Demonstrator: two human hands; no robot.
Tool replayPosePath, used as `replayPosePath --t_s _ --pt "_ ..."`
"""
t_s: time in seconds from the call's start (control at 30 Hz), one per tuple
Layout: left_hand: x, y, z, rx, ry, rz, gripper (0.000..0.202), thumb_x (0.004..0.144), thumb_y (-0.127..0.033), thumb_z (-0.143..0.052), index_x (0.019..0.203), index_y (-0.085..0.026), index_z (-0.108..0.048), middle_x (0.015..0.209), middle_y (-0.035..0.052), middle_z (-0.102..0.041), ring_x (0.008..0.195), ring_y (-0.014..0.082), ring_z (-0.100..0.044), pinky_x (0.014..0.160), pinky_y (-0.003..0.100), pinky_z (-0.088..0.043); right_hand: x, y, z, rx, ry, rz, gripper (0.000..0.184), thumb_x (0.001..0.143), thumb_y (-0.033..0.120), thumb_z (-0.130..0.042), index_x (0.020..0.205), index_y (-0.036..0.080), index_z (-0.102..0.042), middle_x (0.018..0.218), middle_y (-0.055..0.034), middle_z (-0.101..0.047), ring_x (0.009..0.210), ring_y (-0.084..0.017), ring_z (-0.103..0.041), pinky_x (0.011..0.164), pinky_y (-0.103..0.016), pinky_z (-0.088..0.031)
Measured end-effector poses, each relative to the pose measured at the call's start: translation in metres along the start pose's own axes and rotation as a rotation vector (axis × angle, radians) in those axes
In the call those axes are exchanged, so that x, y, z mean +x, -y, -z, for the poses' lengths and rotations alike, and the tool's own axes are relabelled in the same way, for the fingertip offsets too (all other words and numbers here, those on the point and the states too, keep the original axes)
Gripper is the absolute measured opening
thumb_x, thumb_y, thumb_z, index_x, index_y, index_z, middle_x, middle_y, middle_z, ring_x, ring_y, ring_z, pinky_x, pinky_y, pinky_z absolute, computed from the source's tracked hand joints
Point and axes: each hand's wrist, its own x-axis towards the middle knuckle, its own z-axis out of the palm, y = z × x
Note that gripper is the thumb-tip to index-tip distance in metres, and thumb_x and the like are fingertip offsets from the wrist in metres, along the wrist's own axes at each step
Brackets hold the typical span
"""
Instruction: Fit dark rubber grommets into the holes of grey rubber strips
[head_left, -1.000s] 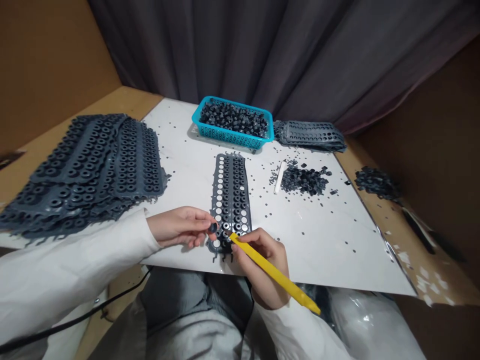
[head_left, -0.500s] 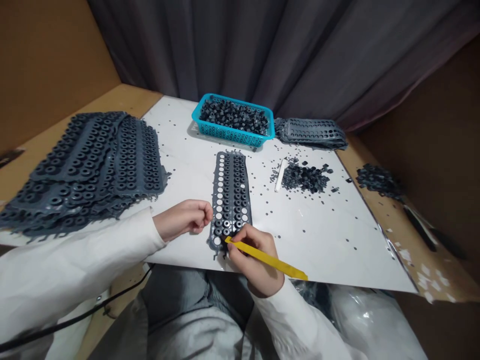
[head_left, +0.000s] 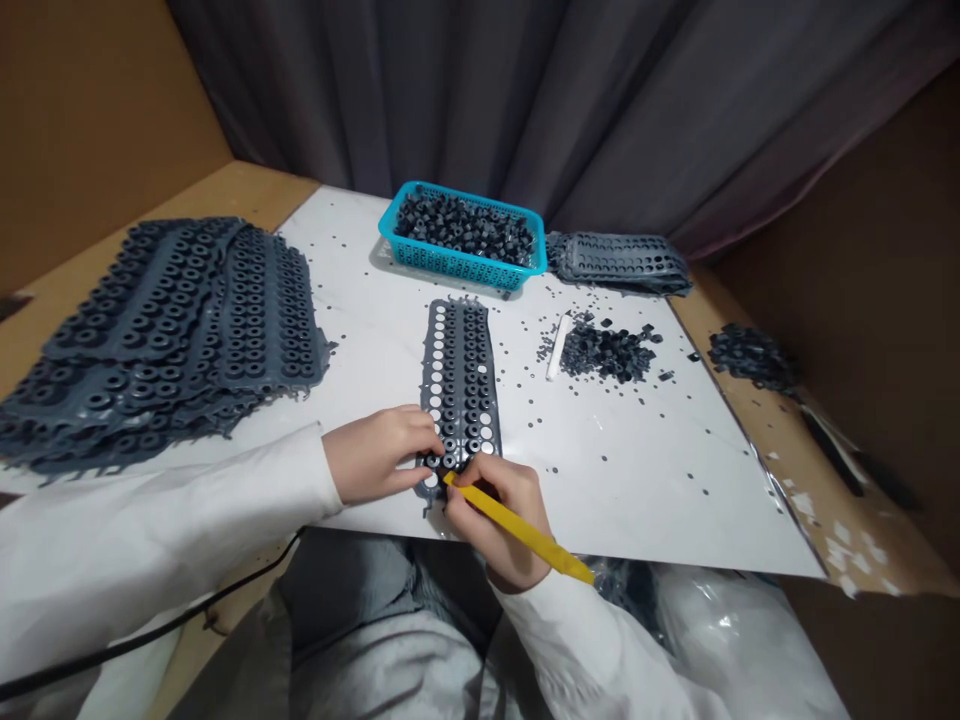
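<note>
A long dark grey rubber sheet (head_left: 456,385) with rows of raised rings lies on the white board, its near end under my hands. Along its left row and in several spots on its right row, round holes show white. My left hand (head_left: 390,450) grips the sheet's near left edge, thumb and forefinger on either side of a ring. In my right hand (head_left: 506,515) is a slim yellow tool (head_left: 525,535), held like a pen. Its tip meets the sheet near the last rings; the exact contact is hidden by my fingers.
Stacked ringed sheets (head_left: 172,310) lie at left. A turquoise basket (head_left: 457,262) full of small dark pieces stands at the back, beside more folded sheets (head_left: 626,262). To the right are a white stick (head_left: 557,348), a pile of dark bits (head_left: 609,350) and another pile (head_left: 752,357).
My left hand has moved right from beside the sheet onto its near edge, its fingers uncurling. My right hand and the yellow tool have shifted slightly left.
</note>
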Motion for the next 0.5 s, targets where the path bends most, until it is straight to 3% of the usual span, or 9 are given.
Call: replayPosePath --t_s 0.13,0.27,0.37,0.43,0.5 --pt "0.004 -0.004 0.003 0.155 0.073 -0.069 0.016 0.085 -0.016 -0.048 0.090 -0.014 -0.063 0.082 0.0077 -0.060 0.079 0.0183 -0.053 0.072 0.027 -0.043 0.002 0.004 0.002 -0.024 0.039 0.018 0.013 0.065 0.012 -0.055 0.058 0.019 -0.046 0.049 0.0046 -0.046 0.046 -0.010 -0.042 0.045 -0.019 -0.033" --pt "0.008 -0.007 -0.002 0.314 0.114 -0.151 0.023 0.089 -0.013 -0.042 0.077 -0.014 -0.061 0.075 0.0083 -0.059 0.074 0.0196 -0.051 0.068 0.030 -0.042 0.004 0.007 0.003 -0.025 0.059 -0.008 0.014 0.064 0.011 -0.054 0.056 0.019 -0.045 0.048 0.0049 -0.045 0.045 -0.009 -0.041 0.044 -0.019 -0.032" --pt "0.007 -0.005 -0.003 0.201 0.070 -0.157 0.027 0.090 -0.012 -0.039 0.073 -0.015 -0.059 0.073 0.0078 -0.059 0.072 0.0186 -0.052 0.068 0.029 -0.043 0.005 0.007 0.004 -0.003 0.065 -0.042 0.013 0.063 0.011 -0.054 0.056 0.019 -0.045 0.047 0.0054 -0.044 0.045 -0.009 -0.039 0.044 -0.019 -0.030" --pt "0.007 0.000 0.006 -0.008 -0.013 -0.058 0.023 0.089 -0.017 -0.042 0.076 -0.015 -0.061 0.075 0.0066 -0.061 0.072 0.0166 -0.054 0.068 0.026 -0.043 0.005 0.007 0.004 0.022 0.074 -0.061 0.013 0.062 0.012 -0.055 0.056 0.019 -0.046 0.047 0.0056 -0.043 0.044 -0.008 -0.039 0.043 -0.019 -0.029" --pt "0.006 0.006 0.022 -0.222 -0.181 0.166 0.017 0.086 -0.025 -0.049 0.080 -0.015 -0.063 0.076 0.0045 -0.063 0.072 0.0148 -0.055 0.067 0.024 -0.043 0.005 0.005 0.004 0.040 0.076 -0.077 0.014 0.062 0.012 -0.056 0.055 0.018 -0.046 0.046 0.0057 -0.043 0.044 -0.008 -0.039 0.043 -0.019 -0.029"
